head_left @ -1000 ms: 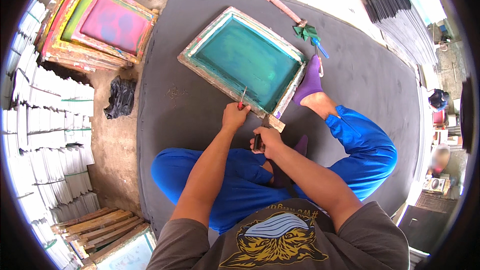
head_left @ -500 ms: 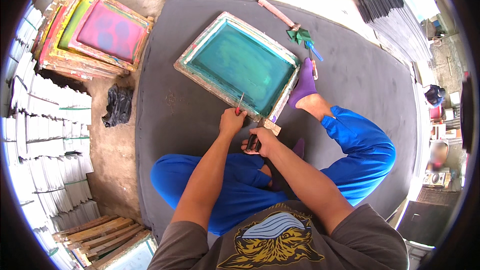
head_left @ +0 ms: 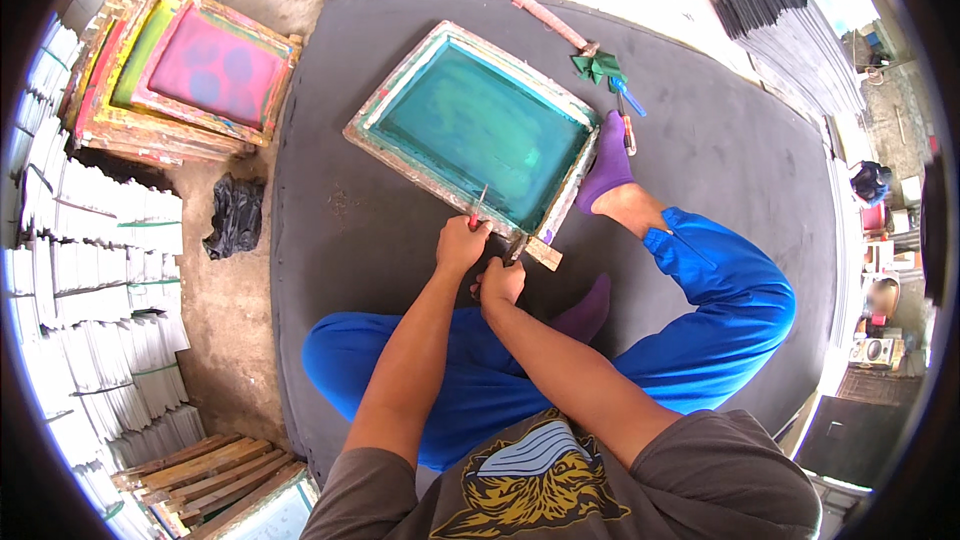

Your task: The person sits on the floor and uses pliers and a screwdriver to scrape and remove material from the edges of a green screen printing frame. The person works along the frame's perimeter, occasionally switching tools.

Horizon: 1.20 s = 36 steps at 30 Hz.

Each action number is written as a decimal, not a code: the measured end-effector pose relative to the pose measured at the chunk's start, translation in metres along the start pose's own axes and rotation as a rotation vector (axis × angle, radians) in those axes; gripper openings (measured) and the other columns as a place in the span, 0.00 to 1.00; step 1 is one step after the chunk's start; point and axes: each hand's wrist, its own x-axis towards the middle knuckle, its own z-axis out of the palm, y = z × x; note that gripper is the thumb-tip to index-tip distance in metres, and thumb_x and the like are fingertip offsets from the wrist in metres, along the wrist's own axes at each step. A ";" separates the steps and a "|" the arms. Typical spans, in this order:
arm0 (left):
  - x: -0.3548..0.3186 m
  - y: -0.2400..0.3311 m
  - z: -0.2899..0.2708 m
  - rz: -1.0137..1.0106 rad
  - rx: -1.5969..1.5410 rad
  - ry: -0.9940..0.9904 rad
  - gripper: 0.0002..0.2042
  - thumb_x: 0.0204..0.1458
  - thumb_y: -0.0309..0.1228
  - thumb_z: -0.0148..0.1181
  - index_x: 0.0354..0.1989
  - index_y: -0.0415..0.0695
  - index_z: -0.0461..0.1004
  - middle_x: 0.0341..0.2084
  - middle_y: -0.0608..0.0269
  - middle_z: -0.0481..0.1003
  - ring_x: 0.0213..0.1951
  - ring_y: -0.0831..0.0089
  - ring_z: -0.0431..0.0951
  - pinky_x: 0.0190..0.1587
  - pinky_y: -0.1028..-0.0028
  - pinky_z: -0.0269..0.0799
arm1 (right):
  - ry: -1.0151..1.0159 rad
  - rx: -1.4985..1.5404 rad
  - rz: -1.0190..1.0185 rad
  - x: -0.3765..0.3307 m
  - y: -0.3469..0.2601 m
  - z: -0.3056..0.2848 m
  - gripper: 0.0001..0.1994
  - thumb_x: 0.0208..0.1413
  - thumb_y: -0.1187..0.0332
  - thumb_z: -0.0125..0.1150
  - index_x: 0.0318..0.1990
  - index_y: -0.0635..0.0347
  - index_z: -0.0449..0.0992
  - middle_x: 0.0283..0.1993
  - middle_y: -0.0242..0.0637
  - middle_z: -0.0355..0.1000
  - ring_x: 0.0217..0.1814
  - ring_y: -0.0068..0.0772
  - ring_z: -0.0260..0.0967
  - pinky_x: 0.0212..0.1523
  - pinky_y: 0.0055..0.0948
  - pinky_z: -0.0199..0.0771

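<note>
A wooden-framed printing screen [head_left: 500, 120] with teal mesh lies tilted on the dark mat in front of me. My left hand [head_left: 462, 243] is closed on a red-handled screwdriver [head_left: 476, 219], its thin metal shaft reaching over the frame's near edge onto the mesh. Just right of it, my right hand [head_left: 501, 282] is wrapped round the handles of pliers [head_left: 515, 250], whose metal head meets the near corner of the frame. The jaws are too small to make out. A short wood piece [head_left: 543, 253] sticks out at that corner.
My purple-socked foot [head_left: 606, 162] rests against the frame's right side. Beyond it lie a pink roll [head_left: 548, 20], green scraps [head_left: 597, 66] and a blue-handled tool [head_left: 628, 97]. Stacked screens [head_left: 215, 65] and a black plastic bag [head_left: 236, 217] are on the left.
My right hand has turned and moved slightly left, and its fingers have closed round the plier handles, which stood apart before. The left hand and screwdriver stay nearly in place.
</note>
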 end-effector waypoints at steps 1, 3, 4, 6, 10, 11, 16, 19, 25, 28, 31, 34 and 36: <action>0.000 -0.001 -0.002 -0.019 -0.006 -0.018 0.16 0.56 0.40 0.69 0.30 0.36 0.81 0.25 0.56 0.82 0.20 0.67 0.79 0.24 0.64 0.73 | 0.002 0.005 -0.020 0.001 0.003 0.002 0.11 0.58 0.71 0.56 0.45 0.69 0.71 0.22 0.44 0.74 0.14 0.36 0.73 0.13 0.36 0.74; -0.002 0.004 -0.010 -0.049 -0.133 -0.087 0.16 0.56 0.40 0.69 0.31 0.36 0.82 0.25 0.58 0.82 0.17 0.71 0.76 0.20 0.68 0.69 | -0.002 0.009 -0.037 0.001 0.006 0.002 0.12 0.57 0.70 0.57 0.46 0.70 0.72 0.22 0.44 0.74 0.14 0.36 0.73 0.14 0.36 0.74; -0.004 0.008 -0.015 -0.062 -0.195 -0.122 0.16 0.57 0.40 0.69 0.32 0.36 0.82 0.24 0.59 0.82 0.16 0.74 0.74 0.18 0.71 0.67 | -0.008 0.008 -0.033 0.001 0.006 0.002 0.13 0.57 0.70 0.57 0.46 0.70 0.72 0.22 0.44 0.74 0.15 0.36 0.73 0.14 0.36 0.74; -0.005 0.014 -0.017 -0.102 -0.291 -0.167 0.16 0.57 0.40 0.69 0.33 0.35 0.82 0.25 0.60 0.82 0.15 0.75 0.72 0.17 0.71 0.66 | 0.010 -0.062 -0.116 0.009 0.015 0.001 0.14 0.56 0.69 0.57 0.45 0.71 0.73 0.24 0.49 0.76 0.21 0.44 0.76 0.22 0.42 0.76; -0.005 0.006 -0.015 -0.137 -0.287 -0.164 0.18 0.57 0.42 0.70 0.37 0.35 0.82 0.26 0.60 0.82 0.13 0.77 0.68 0.16 0.72 0.63 | -0.105 -0.310 -0.376 0.010 0.045 -0.011 0.16 0.55 0.64 0.58 0.42 0.71 0.75 0.29 0.61 0.78 0.37 0.64 0.80 0.43 0.55 0.78; -0.005 0.002 -0.017 -0.153 -0.326 -0.175 0.19 0.57 0.44 0.70 0.37 0.36 0.82 0.26 0.60 0.82 0.13 0.77 0.67 0.16 0.73 0.62 | -0.189 -0.363 -0.426 -0.001 0.042 -0.015 0.16 0.56 0.63 0.58 0.42 0.71 0.75 0.30 0.62 0.78 0.40 0.66 0.79 0.45 0.56 0.77; -0.006 0.016 -0.042 -0.403 -0.533 -0.274 0.22 0.59 0.49 0.68 0.40 0.38 0.82 0.28 0.61 0.82 0.12 0.79 0.63 0.15 0.74 0.56 | -0.400 -0.309 -0.454 -0.016 0.017 -0.033 0.10 0.58 0.68 0.59 0.41 0.68 0.73 0.23 0.42 0.75 0.18 0.33 0.74 0.21 0.35 0.74; -0.022 0.039 -0.073 -0.442 -0.555 -0.354 0.22 0.59 0.51 0.66 0.41 0.40 0.82 0.29 0.62 0.82 0.13 0.80 0.63 0.15 0.75 0.55 | -0.531 -0.312 -0.395 -0.029 -0.016 -0.040 0.11 0.59 0.67 0.57 0.41 0.68 0.73 0.23 0.46 0.75 0.18 0.38 0.76 0.23 0.39 0.76; -0.022 0.027 -0.113 -0.284 -0.648 -0.369 0.16 0.60 0.44 0.67 0.40 0.41 0.81 0.30 0.64 0.80 0.14 0.81 0.63 0.16 0.76 0.57 | -0.771 -0.433 -0.328 -0.034 -0.048 -0.018 0.11 0.58 0.68 0.57 0.41 0.69 0.73 0.22 0.43 0.74 0.18 0.36 0.75 0.19 0.36 0.73; -0.024 0.021 -0.145 -0.361 -0.634 -0.150 0.11 0.60 0.38 0.68 0.37 0.42 0.80 0.27 0.66 0.78 0.14 0.80 0.64 0.15 0.75 0.57 | -0.924 -0.456 -0.311 -0.043 -0.067 0.006 0.11 0.58 0.69 0.58 0.43 0.69 0.73 0.23 0.42 0.74 0.17 0.35 0.74 0.18 0.35 0.72; -0.028 0.013 -0.184 -0.397 -0.645 -0.032 0.11 0.59 0.37 0.68 0.37 0.42 0.79 0.27 0.65 0.78 0.14 0.80 0.65 0.15 0.75 0.56 | -1.084 -0.485 -0.273 -0.050 -0.078 0.037 0.12 0.60 0.68 0.58 0.46 0.68 0.73 0.25 0.42 0.75 0.18 0.34 0.74 0.17 0.34 0.70; -0.026 -0.003 -0.214 -0.333 -0.552 0.047 0.12 0.59 0.38 0.69 0.35 0.42 0.79 0.25 0.66 0.77 0.14 0.80 0.65 0.15 0.76 0.55 | -1.224 -0.518 -0.166 -0.052 -0.078 0.067 0.13 0.65 0.63 0.58 0.49 0.62 0.72 0.31 0.42 0.78 0.24 0.33 0.77 0.20 0.32 0.72; -0.024 -0.014 -0.229 -0.354 -0.486 0.107 0.13 0.57 0.39 0.71 0.34 0.41 0.78 0.23 0.66 0.77 0.14 0.80 0.66 0.15 0.75 0.56 | -1.292 -0.529 -0.069 -0.052 -0.072 0.083 0.14 0.68 0.59 0.58 0.52 0.59 0.71 0.35 0.41 0.79 0.30 0.32 0.79 0.25 0.32 0.74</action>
